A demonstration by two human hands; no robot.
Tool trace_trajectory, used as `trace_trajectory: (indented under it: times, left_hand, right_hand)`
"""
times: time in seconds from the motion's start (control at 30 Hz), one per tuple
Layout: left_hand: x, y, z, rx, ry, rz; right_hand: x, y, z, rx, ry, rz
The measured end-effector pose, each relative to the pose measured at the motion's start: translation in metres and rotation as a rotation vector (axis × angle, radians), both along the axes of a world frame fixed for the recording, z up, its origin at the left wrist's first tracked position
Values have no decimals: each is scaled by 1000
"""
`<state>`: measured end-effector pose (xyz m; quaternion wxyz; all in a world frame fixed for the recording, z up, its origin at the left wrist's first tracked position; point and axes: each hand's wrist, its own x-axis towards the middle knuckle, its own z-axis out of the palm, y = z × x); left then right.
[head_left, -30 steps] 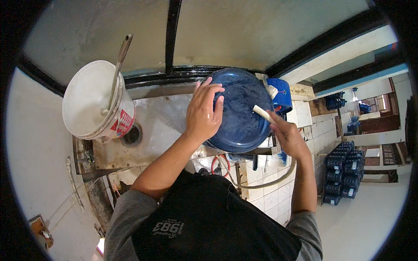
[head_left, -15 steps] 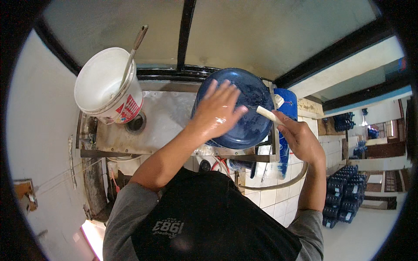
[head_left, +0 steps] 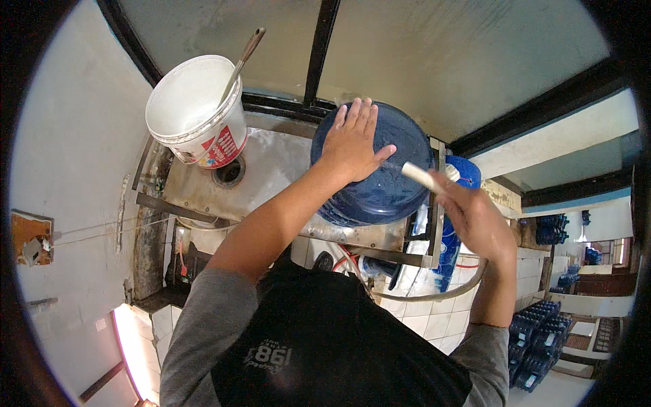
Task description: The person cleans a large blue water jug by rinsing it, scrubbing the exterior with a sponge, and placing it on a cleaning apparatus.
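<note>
A large wet blue water jug (head_left: 397,193) stands on a metal counter (head_left: 268,159), its round flat end facing up. My left hand (head_left: 352,144) lies on that end with the fingers spread. To the right of it, my right hand (head_left: 475,217) is closed around a short white pipe (head_left: 418,175), whose open end points at the jug. A grey hose (head_left: 447,294) hangs in a loop below my right hand; where it joins the pipe is hidden. The right fingers are slightly blurred.
At the left of the counter a white bucket (head_left: 229,141) holds a long-handled tool (head_left: 245,57), beside a round drain (head_left: 228,171). A blue container (head_left: 466,166) stands right of the counter. Stacked blue jugs (head_left: 536,342) are at the far right. Dark-framed glass (head_left: 434,61) rises behind.
My left hand has slid to the jug's far edge. The right hand still holds the pipe near the jug. The whole view has tilted and shifted a little.
</note>
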<state>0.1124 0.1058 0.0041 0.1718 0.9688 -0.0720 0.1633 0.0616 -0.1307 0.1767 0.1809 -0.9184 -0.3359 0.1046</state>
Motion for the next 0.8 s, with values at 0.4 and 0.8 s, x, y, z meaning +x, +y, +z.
trace_trajectory:
  times: [0.4, 0.8]
  left_hand:
    - [-6, 14, 2, -431, -44, -337]
    - [-9, 19, 8, -442, -111, -357]
  right_hand:
    - [28, -26, -20, -119, 48, -222]
    - [47, 44, 5, -240, 167, -86]
